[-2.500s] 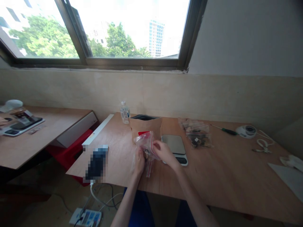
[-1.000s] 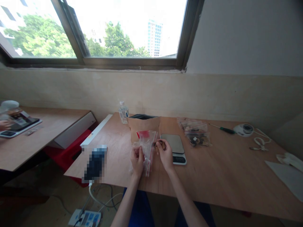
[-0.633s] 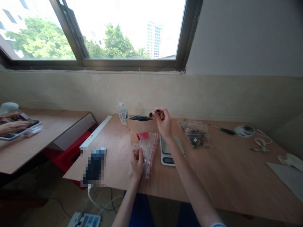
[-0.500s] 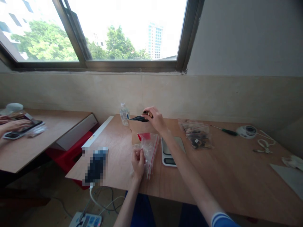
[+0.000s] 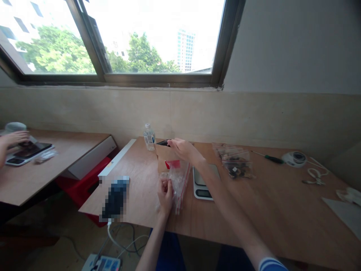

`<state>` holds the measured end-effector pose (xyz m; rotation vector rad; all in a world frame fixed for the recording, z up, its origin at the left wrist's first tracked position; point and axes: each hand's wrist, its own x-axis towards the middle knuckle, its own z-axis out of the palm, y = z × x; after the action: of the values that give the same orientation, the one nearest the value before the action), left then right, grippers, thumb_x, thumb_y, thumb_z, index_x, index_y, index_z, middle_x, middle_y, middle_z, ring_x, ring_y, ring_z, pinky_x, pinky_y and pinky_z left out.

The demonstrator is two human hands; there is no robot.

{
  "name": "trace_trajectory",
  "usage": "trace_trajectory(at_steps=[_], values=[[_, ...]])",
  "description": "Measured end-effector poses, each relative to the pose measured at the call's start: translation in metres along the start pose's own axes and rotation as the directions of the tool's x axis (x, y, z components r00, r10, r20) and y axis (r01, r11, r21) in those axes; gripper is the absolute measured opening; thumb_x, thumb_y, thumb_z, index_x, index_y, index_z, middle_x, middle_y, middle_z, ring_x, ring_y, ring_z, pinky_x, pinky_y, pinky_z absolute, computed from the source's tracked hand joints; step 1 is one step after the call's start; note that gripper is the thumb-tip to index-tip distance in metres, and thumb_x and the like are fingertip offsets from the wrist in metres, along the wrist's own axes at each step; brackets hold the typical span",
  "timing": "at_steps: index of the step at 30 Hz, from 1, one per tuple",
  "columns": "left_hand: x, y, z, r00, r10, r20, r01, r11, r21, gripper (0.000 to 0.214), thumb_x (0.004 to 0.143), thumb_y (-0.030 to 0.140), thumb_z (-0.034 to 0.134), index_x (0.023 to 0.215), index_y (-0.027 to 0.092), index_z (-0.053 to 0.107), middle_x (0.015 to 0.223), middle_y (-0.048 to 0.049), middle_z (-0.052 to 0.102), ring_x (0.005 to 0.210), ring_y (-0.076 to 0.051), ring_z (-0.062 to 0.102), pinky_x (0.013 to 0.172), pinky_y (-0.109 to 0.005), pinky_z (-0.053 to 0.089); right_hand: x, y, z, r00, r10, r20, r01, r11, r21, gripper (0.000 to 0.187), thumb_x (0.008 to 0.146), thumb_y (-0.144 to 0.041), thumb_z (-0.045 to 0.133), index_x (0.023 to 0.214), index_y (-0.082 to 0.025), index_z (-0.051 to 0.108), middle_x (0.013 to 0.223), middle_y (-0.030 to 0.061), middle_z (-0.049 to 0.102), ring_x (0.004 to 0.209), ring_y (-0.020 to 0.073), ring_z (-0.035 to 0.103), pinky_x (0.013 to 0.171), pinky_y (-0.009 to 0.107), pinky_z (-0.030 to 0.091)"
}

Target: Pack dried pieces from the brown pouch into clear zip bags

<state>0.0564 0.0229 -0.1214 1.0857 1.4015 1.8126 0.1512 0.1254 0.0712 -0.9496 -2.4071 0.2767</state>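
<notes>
My right hand (image 5: 182, 149) is at the open top of a brown cardboard box (image 5: 163, 154). Its fingertips dip behind the rim, so I cannot see what they hold. Something black (image 5: 163, 142) shows in the opening. Lower down, my left hand (image 5: 166, 192) is closed, its fingers pinched on a clear plastic bag (image 5: 177, 182) with a red zip edge, in front of the box. A red patch (image 5: 173, 164) shows at the bag's top. Right of the bags lies a white kitchen scale (image 5: 201, 193), partly covered by my right forearm.
A water bottle (image 5: 149, 137) stands left of the box. Zip bags of dark small parts (image 5: 235, 162), a screwdriver (image 5: 273, 159), a white dome camera (image 5: 295, 159) and a cable (image 5: 316, 175) lie rightward. A blurred-out phone-like object (image 5: 115, 197) is left. Another person's hand (image 5: 15, 138) works at the neighbouring table.
My right hand has come down into the box opening; the dark and brown piece it held above the rim is out of sight. My left hand stays put.
</notes>
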Motion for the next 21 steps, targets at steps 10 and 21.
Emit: trace_trajectory(at_steps=[10, 21], values=[[-0.008, -0.006, -0.003, 0.998, 0.064, -0.025, -0.064, 0.998, 0.005, 0.023, 0.082, 0.042, 0.048, 0.076, 0.021, 0.041, 0.053, 0.008, 0.042, 0.039, -0.007, 0.039, 0.038, -0.017, 0.033, 0.007, -0.031, -0.011, 0.978, 0.207, 0.006, -0.2, 0.954, -0.221, 0.061, 0.092, -0.057, 0.021, 0.096, -0.012, 0.063, 0.087, 0.0172, 0.069, 0.084, 0.027, 0.066, 0.071, 0.033, 0.045], [-0.003, 0.033, 0.012, 0.988, 0.147, -0.054, -0.15, 0.987, -0.052, 0.017, 0.083, 0.036, 0.047, 0.08, 0.021, 0.039, 0.056, 0.0081, 0.042, 0.042, -0.006, 0.039, 0.04, -0.016, 0.032, -0.106, -0.021, 0.017, 0.797, 0.566, -0.208, -0.333, 0.7, 0.632, 0.049, 0.083, -0.054, 0.05, 0.116, -0.019, 0.048, 0.108, 0.0094, 0.062, 0.091, 0.0203, 0.061, 0.077, 0.032, 0.047]])
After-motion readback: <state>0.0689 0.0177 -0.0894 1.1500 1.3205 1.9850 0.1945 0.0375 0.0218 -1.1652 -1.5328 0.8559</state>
